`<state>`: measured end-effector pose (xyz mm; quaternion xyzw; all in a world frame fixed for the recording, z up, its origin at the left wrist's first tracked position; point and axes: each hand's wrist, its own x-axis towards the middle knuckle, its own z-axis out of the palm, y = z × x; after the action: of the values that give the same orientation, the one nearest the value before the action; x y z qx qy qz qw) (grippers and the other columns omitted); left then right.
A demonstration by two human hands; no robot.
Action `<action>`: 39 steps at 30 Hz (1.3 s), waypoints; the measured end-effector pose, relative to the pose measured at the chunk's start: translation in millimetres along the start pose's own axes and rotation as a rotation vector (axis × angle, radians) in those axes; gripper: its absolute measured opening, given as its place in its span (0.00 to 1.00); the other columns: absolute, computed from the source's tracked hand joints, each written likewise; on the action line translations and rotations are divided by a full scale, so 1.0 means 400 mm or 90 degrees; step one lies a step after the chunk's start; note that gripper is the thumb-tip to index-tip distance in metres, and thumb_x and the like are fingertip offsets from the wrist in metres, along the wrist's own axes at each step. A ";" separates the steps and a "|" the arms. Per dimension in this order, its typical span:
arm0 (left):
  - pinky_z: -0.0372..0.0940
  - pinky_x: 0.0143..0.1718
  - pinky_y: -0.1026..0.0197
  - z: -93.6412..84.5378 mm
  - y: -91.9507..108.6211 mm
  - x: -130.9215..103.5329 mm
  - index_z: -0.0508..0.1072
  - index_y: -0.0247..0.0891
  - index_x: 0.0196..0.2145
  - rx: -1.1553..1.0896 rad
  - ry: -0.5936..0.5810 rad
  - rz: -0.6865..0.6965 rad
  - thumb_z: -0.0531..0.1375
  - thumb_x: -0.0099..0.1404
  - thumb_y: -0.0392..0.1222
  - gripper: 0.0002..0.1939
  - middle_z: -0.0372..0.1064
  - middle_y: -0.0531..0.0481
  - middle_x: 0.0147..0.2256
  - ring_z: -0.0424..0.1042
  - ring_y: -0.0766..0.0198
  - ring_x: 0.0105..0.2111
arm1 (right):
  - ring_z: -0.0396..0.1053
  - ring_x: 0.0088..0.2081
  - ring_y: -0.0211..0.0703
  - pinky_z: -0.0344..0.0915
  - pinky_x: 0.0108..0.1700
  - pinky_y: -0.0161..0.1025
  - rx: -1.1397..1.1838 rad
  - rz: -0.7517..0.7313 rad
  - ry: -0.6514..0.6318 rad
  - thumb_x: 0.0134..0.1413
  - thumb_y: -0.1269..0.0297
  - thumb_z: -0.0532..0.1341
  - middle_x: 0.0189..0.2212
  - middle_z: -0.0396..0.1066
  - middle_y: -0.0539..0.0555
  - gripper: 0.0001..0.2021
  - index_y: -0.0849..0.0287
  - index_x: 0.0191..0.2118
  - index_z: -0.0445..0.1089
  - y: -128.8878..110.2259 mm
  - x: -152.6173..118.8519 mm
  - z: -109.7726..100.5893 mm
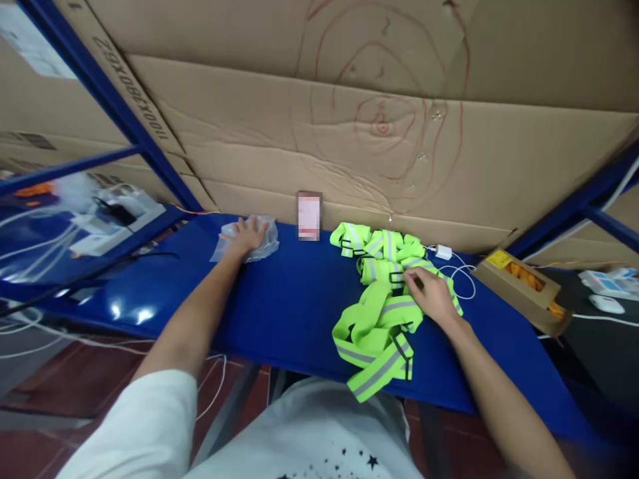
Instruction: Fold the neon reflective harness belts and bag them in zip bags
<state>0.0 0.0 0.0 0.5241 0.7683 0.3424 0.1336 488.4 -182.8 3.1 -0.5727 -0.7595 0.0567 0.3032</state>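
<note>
My left hand (243,235) lies with fingers spread on a crumpled clear plastic bag (267,243) at the back left of the blue table. Over the pile on the right, my right hand (430,291) has its fingers curled at a lime-yellow reflective strap (375,271), beside a black buckle (396,277). The fingertips are partly hidden, but they close on the webbing there. Several such straps with grey stripes lie bunched together. A loose strap end (372,382) with another black buckle reaches the table's front edge.
A small pinkish card (309,217) leans on the cardboard wall (239,120). Right of the straps are a white charger (442,252) with its cable and an open cardboard box (522,286) with orange contents. A power strip (120,219) and cables lie left, beyond the blue frame post (160,159).
</note>
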 end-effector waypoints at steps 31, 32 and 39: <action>0.61 0.52 0.49 0.065 0.204 -0.481 0.73 0.43 0.39 -0.116 -0.175 0.787 0.52 0.70 0.33 0.10 0.74 0.49 0.37 0.74 0.59 0.40 | 0.75 0.32 0.49 0.70 0.39 0.44 0.039 -0.023 0.055 0.67 0.59 0.56 0.31 0.77 0.52 0.11 0.51 0.37 0.74 -0.012 -0.011 0.051; 0.62 0.52 0.49 0.067 0.204 -0.480 0.73 0.43 0.39 -0.114 -0.178 0.790 0.52 0.70 0.33 0.11 0.74 0.49 0.37 0.74 0.59 0.39 | 0.75 0.32 0.49 0.70 0.38 0.44 0.044 -0.025 0.061 0.67 0.59 0.56 0.31 0.77 0.51 0.10 0.50 0.37 0.74 -0.015 -0.011 0.049; 0.64 0.49 0.55 0.111 0.182 -0.433 0.69 0.42 0.37 -0.098 -0.143 0.844 0.53 0.66 0.28 0.10 0.74 0.52 0.33 0.74 0.64 0.34 | 0.73 0.25 0.46 0.71 0.32 0.40 0.059 -0.040 0.096 0.64 0.56 0.58 0.24 0.75 0.49 0.11 0.48 0.32 0.75 0.026 -0.005 0.081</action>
<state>148.9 -122.2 -10.6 0.9059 0.2392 0.3492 0.0116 480.3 -172.5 -28.4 -0.5366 -0.7487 0.0389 0.3872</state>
